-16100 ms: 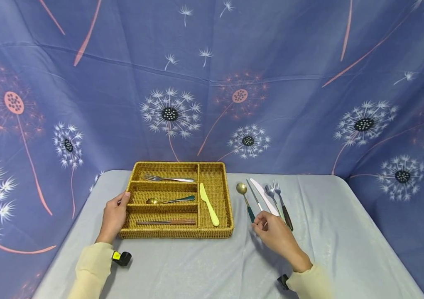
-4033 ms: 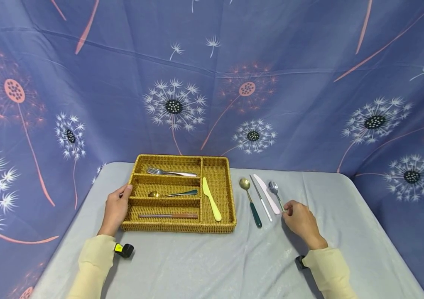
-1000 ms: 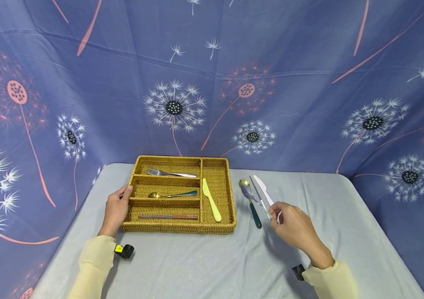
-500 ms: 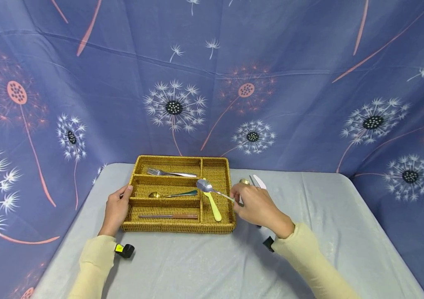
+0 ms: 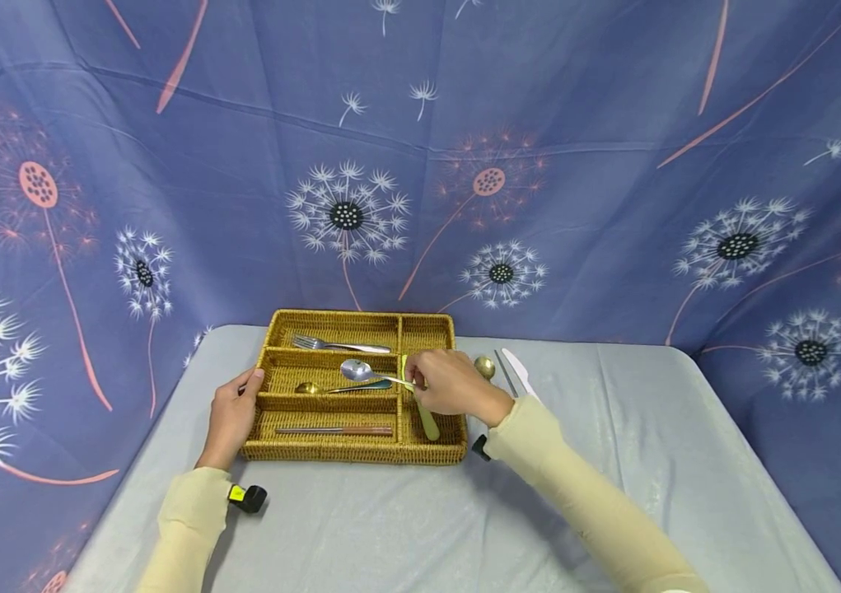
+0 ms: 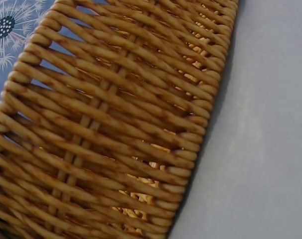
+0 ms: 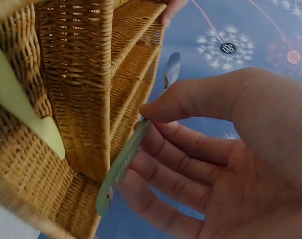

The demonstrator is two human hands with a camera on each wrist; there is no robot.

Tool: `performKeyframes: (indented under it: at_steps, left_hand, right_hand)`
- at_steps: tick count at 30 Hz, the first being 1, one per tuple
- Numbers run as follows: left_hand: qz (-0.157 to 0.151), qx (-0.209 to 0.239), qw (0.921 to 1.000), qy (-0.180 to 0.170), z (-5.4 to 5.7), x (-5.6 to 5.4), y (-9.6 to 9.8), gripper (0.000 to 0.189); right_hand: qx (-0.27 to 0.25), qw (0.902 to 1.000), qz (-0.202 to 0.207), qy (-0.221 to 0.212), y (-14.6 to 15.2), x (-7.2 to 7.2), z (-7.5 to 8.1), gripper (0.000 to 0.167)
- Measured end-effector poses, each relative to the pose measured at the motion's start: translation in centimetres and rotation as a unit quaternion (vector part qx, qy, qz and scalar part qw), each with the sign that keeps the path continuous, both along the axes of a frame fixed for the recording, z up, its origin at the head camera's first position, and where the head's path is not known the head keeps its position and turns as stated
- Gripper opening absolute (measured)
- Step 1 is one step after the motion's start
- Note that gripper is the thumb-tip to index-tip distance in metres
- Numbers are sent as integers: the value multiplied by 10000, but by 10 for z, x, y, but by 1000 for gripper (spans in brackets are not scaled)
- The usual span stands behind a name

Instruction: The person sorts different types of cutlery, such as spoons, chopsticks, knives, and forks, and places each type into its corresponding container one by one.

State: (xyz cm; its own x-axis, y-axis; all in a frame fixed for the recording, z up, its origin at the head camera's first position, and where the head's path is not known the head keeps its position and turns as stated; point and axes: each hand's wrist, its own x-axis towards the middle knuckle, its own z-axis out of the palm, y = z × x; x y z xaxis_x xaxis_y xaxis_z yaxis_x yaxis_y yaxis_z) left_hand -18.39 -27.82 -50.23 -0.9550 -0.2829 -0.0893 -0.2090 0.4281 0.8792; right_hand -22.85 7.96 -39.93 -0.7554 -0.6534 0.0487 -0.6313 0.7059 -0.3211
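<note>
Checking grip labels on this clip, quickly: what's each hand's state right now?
Left hand: holding the rectangular golden-brown woven tray at its left rim.
Right hand: pinching the green-handled silver metal spoon.

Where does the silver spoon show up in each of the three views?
Head: silver spoon near centre, over the basket, in the right hand.
Left wrist: not in it.
Right wrist: near the middle, slanting from green handle, lower left, up to the bowl.
Shared landmark: the basket, visible in all three.
</note>
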Motion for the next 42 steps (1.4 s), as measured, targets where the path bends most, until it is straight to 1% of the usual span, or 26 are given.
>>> performKeyframes:
  at_steps: [3,9,11,15,19,23,28,32,37,42]
  left_hand:
    - [19,21,10000,-12,0,0,0,66]
    - [59,22,10000,38,-1,-2,-1,66]
    - [63,29,10000,34,-2,-1,-1,66]
    - [50,11,10000,-5,-1,-1,-1,66]
    - [55,3,10000,-28,-1,-1,-1,66]
    - [48,20,10000,-30,-1,-2,-1,69]
    - [38,23,10000,2,-2,-2,-2,70]
    - [36,34,10000,-12,-1,-1,-1,69]
    - [29,51,10000,-77,0,0,0,68]
    - [34,87,9999,-70,0,0,-1,68]
  right_hand:
    - [126,9998,176,23,-15,-8,0,20]
    - [319,9987,395,49,-49,-21,3,23]
    - [389,9981,481,71,-60,-25,3,28]
    - [489,9967,647,91,-80,-32,2,44]
    - [429,9958,807,31,-94,-36,0,47]
    - [397,9951,909,-23,-104,-39,-2,46]
    - [523,9939,966,-1,-114,-41,-5,47]
    - [672,9934,931,-5,-118,-44,-11,49]
    - [776,9926,927,-66,-121,-46,-19,51]
    - [902,9914,922,-226,-118,-46,-25,54]
